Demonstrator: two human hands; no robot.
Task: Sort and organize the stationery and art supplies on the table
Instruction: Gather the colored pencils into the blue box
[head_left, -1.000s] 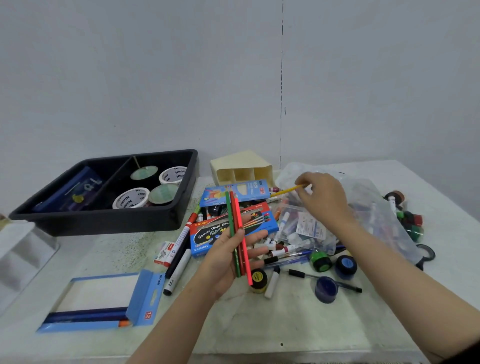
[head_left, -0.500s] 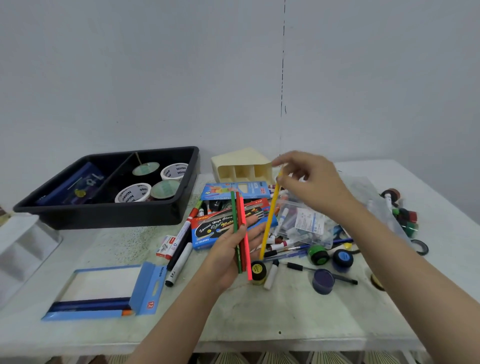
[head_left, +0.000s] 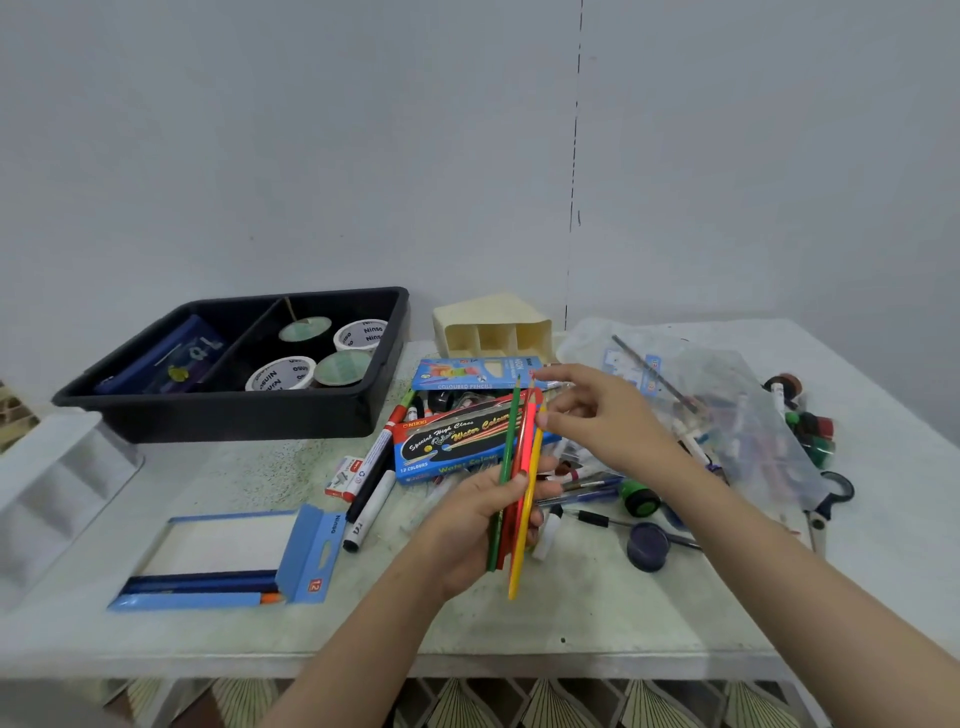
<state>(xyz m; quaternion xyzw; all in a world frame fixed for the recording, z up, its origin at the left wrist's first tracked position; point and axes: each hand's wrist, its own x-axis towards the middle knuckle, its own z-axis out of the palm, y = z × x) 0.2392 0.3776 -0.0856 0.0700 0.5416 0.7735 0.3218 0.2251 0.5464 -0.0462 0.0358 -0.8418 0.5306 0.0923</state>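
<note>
Well, the left hand (head_left: 467, 525) is gripping the pencils (head_left: 511, 447), the right hand (head_left: 602, 421) is hanging loose, so the low yellow pencil (head_left: 521, 551) could be slipping out.

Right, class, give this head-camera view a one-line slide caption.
Left hand grips coloured pencils above the cluttered table; right hand hovers by the yellow pencil.

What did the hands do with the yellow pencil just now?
The right hand lifted the yellow pencil from the pile beside the plastic bag and brought it leftward into the bunch of green and red pencils that the left hand grips. Whether the right hand still pinches it is unclear. The black tray and open blue box stayed put.
</note>
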